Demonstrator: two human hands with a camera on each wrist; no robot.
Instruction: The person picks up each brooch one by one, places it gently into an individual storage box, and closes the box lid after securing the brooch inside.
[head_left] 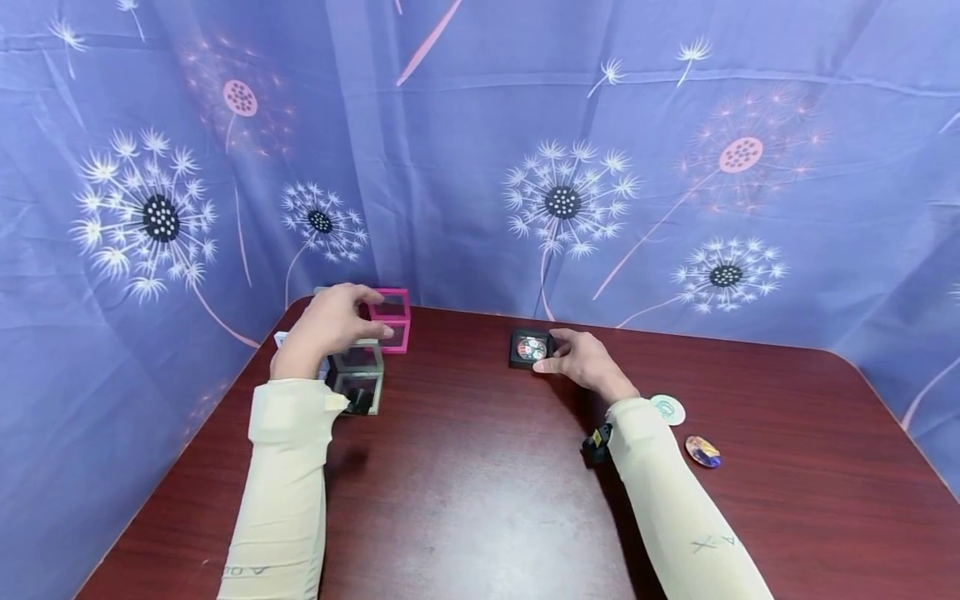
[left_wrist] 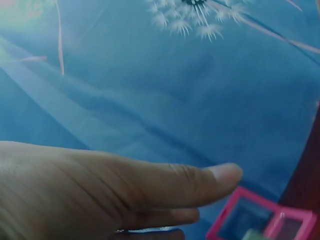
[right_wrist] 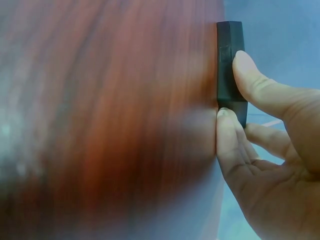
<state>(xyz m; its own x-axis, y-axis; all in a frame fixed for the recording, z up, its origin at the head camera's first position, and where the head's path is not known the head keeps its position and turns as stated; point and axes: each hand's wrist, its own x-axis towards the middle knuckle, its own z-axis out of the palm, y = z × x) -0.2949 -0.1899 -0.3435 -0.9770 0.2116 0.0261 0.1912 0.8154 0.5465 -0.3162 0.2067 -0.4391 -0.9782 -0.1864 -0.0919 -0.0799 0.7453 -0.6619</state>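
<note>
My right hand point(head_left: 585, 360) grips the right side of a small square black case point(head_left: 516, 350). A round picture badge point(head_left: 532, 348) shows inside that case. In the right wrist view my thumb rests against the black case point(right_wrist: 227, 65), with the fingertips at its end, close to the tabletop. My left hand point(head_left: 333, 321) is over the left back corner, thumb and fingers apart, with nothing seen between them. Beside its fingertips stands a pink-framed two-part case point(head_left: 407, 320), also low in the left wrist view. A greenish-grey framed case point(head_left: 380, 375) lies below that hand, partly hidden by the wrist.
A pale round badge point(head_left: 668, 409) and a colourful round badge point(head_left: 702, 452) lie to the right of my right forearm. The dark red wooden table point(head_left: 450, 467) meets a blue dandelion-print cloth point(head_left: 450, 167) at the back and left. A white edge point(head_left: 281, 338) shows beside the left wrist.
</note>
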